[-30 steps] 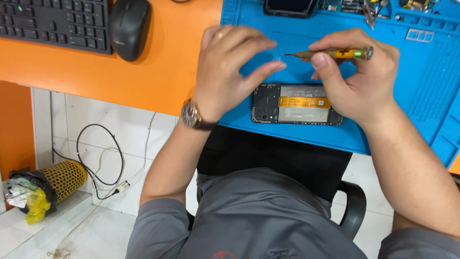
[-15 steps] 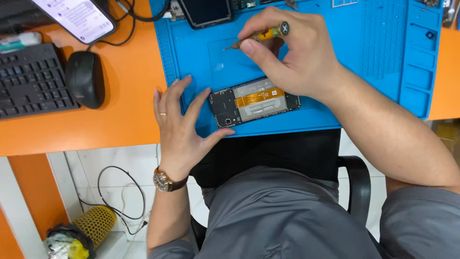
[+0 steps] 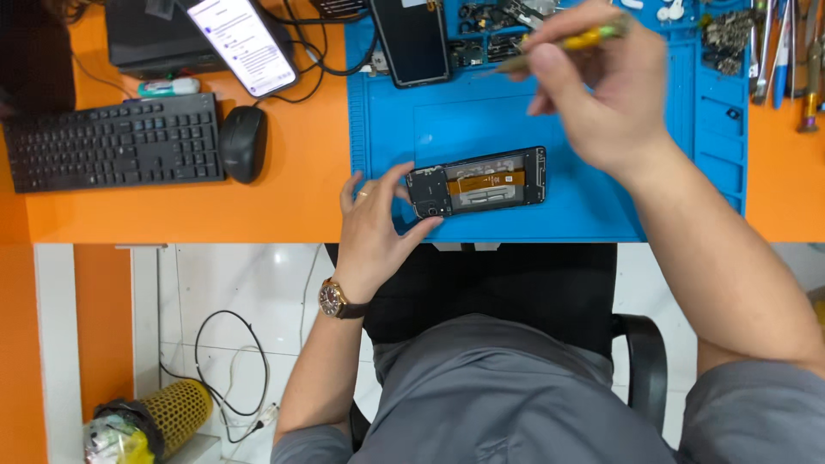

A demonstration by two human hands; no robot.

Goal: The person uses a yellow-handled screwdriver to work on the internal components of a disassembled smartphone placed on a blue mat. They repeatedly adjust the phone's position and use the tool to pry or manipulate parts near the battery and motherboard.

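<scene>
I am steadying a glossy opened phone (image 3: 477,181) on a matt blue rubbery mat (image 3: 550,120), beside smooth orange desktop (image 3: 284,198).

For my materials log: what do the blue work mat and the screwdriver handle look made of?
Blue mat: probably silicone or rubber, matte, with moulded compartments along its edges. Screwdriver in the right hand: yellow handle looks like plastic, though motion blur leaves that open.
</scene>
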